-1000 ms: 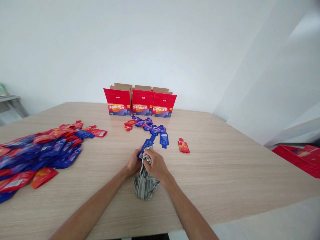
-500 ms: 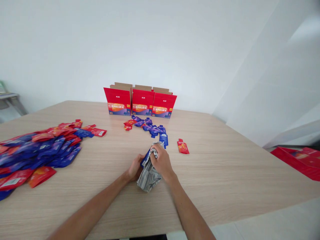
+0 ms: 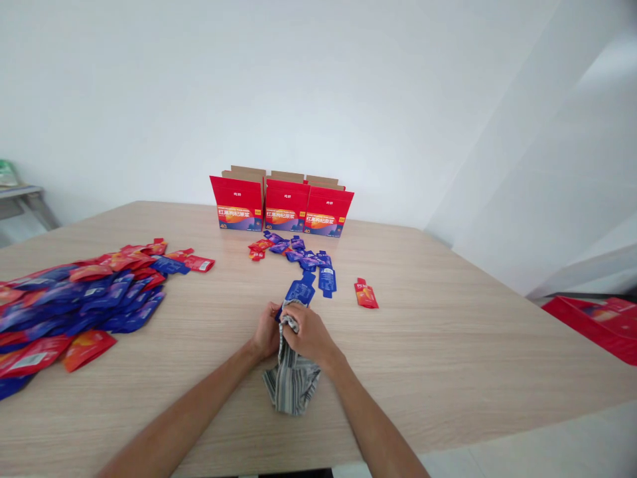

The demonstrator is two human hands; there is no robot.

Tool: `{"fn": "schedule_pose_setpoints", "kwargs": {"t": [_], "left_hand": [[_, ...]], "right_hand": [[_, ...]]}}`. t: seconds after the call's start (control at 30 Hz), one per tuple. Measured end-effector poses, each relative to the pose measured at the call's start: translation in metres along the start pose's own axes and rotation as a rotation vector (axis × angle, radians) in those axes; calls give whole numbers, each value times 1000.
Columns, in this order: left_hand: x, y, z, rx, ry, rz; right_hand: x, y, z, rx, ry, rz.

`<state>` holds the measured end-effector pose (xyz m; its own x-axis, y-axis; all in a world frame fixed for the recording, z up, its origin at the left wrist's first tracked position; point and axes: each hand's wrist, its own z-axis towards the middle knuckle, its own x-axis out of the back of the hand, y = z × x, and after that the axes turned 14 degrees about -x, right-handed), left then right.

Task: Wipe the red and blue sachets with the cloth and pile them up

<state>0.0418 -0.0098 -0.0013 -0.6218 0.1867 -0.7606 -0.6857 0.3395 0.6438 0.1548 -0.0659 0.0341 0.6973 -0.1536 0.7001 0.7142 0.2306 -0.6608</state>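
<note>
My left hand (image 3: 269,330) is closed on the lower left edge of a blue spouted pouch (image 3: 300,290). A bunched, grey-striped cloth (image 3: 292,382) is gripped in my right hand (image 3: 307,332), which presses it against the pouch's lower part. The cloth's loose end hangs toward me, and the pouch's narrow neck points away. Part of the pouch is hidden under the cloth and fingers. Just beyond lies another blue pouch (image 3: 327,279), and a red pouch (image 3: 365,294) lies alone to the right.
A big heap of red and blue pouches (image 3: 114,292) covers the table's left side. Three open red boxes (image 3: 287,211) stand in a row at the back, with a small group of pouches (image 3: 279,245) before them. A red container (image 3: 592,325) is beyond the right edge.
My right hand and the cloth have slid down toward me along the pouch, uncovering its upper part and neck. My left hand stays at the pouch's edge.
</note>
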Motion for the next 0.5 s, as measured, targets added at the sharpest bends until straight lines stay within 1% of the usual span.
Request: {"fn": "schedule_pose_setpoints", "kwargs": {"t": [0.17,0.23,0.27,0.33,0.37,0.5], "left_hand": [[-4,-4,-6,65,-50,-20],[-6,-4,-9,89,-58,-32],[-7,-5,-10,96,-56,-42],[-8,-4,-10,101,-31,-71],[-8,-4,-10,91,-9,-90],[-6,1,-5,8,97,-154]], "right_hand": [[8,3,5,-65,264,83],[11,5,6,-76,339,105],[12,5,6,-78,354,110],[12,5,6,-72,323,98],[11,5,5,-59,274,81],[2,3,1,48,-20,4]]}}
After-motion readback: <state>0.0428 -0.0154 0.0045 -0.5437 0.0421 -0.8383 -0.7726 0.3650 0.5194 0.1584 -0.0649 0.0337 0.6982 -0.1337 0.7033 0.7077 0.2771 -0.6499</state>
